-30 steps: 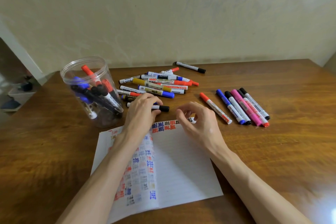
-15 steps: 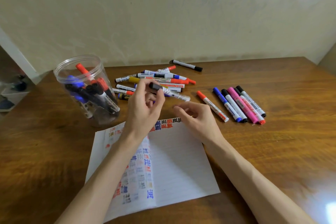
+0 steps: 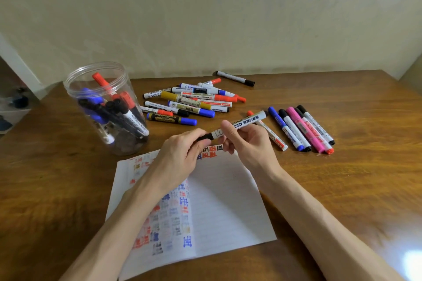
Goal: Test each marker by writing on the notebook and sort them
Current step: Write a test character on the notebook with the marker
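The whiteboard marker [image 3: 249,120], a white barrel with printed lettering and a black cap, is held off the table in both hands, just above the top edge of the notebook [image 3: 228,201]. It lies at a slant, with the capped end low on the left and the rear end raised toward the right. The left hand [image 3: 180,162] pinches the black cap between thumb and curled fingers. The right hand [image 3: 251,143] grips the barrel just beside it, thumb on top and fingers wrapped underneath.

The notebook lies open on the wooden table [image 3: 342,178] under both forearms. Its left page and the top of its right page carry small test marks in red, blue, black and a yellowish colour; the rest of the right page is lined and unmarked.

Behind the hands is a loose pile of markers [image 3: 194,102] with red, blue, black and gold caps, lying across one another. A single black-capped marker [image 3: 235,78] lies apart from the pile, near the wall [image 3: 205,18]. To the right a row of markers [image 3: 303,130] lies side by side, close together and roughly parallel: blue, black, pink and others. A red-capped marker [image 3: 274,139] lies just left of that row, partly hidden behind the right hand and the held marker.

At the left stands a clear plastic jar [image 3: 124,143], upright and without a lid, with red, blue and black markers [image 3: 109,109] leaning inside.
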Action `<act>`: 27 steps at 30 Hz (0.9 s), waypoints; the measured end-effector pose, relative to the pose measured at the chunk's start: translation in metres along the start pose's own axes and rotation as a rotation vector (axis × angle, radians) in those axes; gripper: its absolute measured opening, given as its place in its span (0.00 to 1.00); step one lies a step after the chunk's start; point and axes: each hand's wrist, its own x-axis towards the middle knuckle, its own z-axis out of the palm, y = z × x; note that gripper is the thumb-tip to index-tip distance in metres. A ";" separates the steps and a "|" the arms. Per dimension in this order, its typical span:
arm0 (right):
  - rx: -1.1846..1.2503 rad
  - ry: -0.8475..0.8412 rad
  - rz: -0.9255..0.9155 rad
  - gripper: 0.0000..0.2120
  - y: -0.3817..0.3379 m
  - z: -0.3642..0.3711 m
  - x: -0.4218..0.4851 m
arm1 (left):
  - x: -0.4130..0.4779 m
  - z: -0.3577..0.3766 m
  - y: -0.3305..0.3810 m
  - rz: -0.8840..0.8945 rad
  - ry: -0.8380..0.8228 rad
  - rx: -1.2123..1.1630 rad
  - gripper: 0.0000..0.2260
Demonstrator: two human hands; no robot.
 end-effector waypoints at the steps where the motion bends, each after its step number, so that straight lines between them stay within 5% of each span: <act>1: -0.019 -0.016 -0.028 0.20 -0.001 0.000 0.000 | -0.001 -0.002 -0.001 -0.013 -0.030 -0.027 0.11; 4: -0.082 -0.061 -0.105 0.17 -0.004 -0.003 -0.003 | -0.004 -0.007 -0.003 -0.048 -0.106 -0.125 0.17; 14: -0.064 -0.138 -0.172 0.18 -0.014 -0.011 -0.007 | -0.003 -0.022 0.007 -0.155 -0.326 -0.569 0.14; 23: -0.016 -0.052 -0.081 0.22 -0.006 0.003 -0.010 | -0.008 -0.003 0.004 0.012 -0.005 -0.101 0.13; 27: -0.010 -0.040 -0.071 0.21 0.000 0.002 -0.007 | -0.009 -0.001 0.003 0.047 -0.017 -0.013 0.12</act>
